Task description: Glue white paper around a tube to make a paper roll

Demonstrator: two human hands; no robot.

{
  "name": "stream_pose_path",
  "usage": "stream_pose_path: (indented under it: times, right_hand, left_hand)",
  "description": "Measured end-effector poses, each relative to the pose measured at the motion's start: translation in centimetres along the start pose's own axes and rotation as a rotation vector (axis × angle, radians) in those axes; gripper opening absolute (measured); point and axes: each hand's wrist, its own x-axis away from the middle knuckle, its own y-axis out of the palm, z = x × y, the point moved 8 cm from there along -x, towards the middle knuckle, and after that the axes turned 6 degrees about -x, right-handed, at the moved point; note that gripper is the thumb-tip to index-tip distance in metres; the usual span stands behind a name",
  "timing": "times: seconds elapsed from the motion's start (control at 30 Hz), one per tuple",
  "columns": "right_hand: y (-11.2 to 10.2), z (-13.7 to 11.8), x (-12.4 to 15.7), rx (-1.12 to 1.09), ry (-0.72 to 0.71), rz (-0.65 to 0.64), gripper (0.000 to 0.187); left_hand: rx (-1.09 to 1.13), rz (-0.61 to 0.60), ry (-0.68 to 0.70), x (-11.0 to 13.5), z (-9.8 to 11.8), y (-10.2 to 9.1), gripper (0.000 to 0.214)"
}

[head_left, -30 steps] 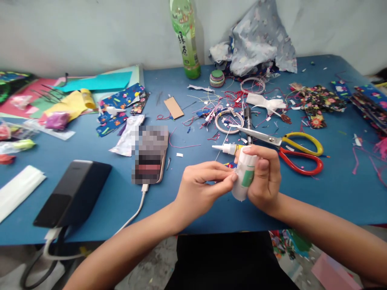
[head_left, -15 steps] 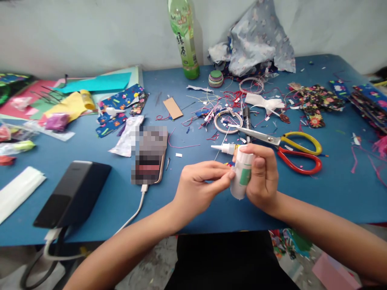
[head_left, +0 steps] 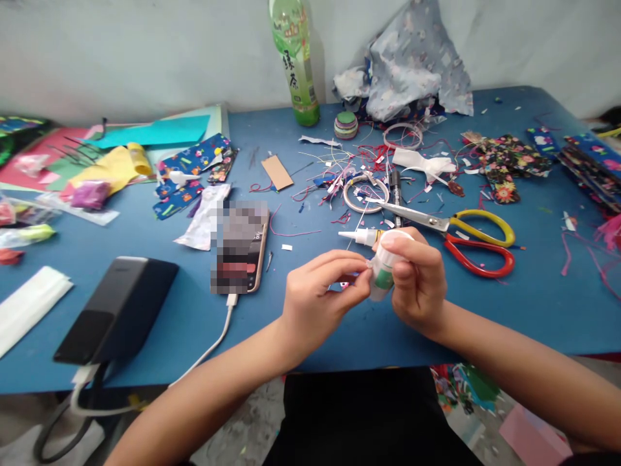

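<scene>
My right hand (head_left: pixel 421 281) is wrapped around a small white bottle (head_left: pixel 387 262) with a green label, its white end tilted up toward me. Against the bottle's left side, my left hand (head_left: pixel 327 291) pinches thumb and forefinger together. A small whitish bit shows at those fingertips, too small to name. A tiny patterned scrap peeks out below the left fingers. Just beyond the hands lies a glue tube (head_left: pixel 359 237) with a pointed white nozzle. Scissors (head_left: pixel 451 226) with one yellow and one red handle rest behind the right hand, beside a black marker (head_left: pixel 396 197).
Thread scraps and a tape roll (head_left: pixel 366 194) litter the blue table (head_left: pixel 310 349). A phone (head_left: pixel 240 249) on a cable and a black power bank (head_left: pixel 116 310) lie to the left. At the back stand a green tea bottle (head_left: pixel 295 71) and crumpled fabric (head_left: pixel 412 71).
The white bottle has tipped, so its top now faces me more. My left fingertips have shifted slightly up and left along its side.
</scene>
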Motion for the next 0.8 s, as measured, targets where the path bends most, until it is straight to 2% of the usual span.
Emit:
stream_pose_path:
  times: [0.1,0.2,0.33,0.47,0.63,0.8]
  right_hand:
    - [0.2,-0.1,0.0,0.018,-0.029,-0.017,0.033]
    - [0.3,0.1,-0.2,0.020,0.003,-0.004,0.031]
    - [0.1,0.4,-0.1,0.012,0.087,0.062,0.028]
    - [-0.1,1.5,0.3,-0.031,0.262,0.082,0.026]
    - [0.4,3.0,0.7,-0.248,0.492,0.068,0.026]
    - [1.2,3.1,0.3,-0.463,0.526,0.041,0.023]
  left_hand:
    - [-0.081,-0.017,0.086,0.2,0.3,0.3,0.007]
    - [-0.127,-0.037,0.115,0.3,0.4,0.4,0.007]
    - [-0.061,-0.047,0.021,-0.1,-0.1,0.3,0.007]
    - [0.045,-0.098,-0.083,-0.5,-0.5,0.4,0.009]
    - [0.111,-0.144,-0.190,-0.8,-1.2,0.6,0.011]
    - [0.101,-0.136,-0.235,-0.9,-1.4,0.3,0.011]
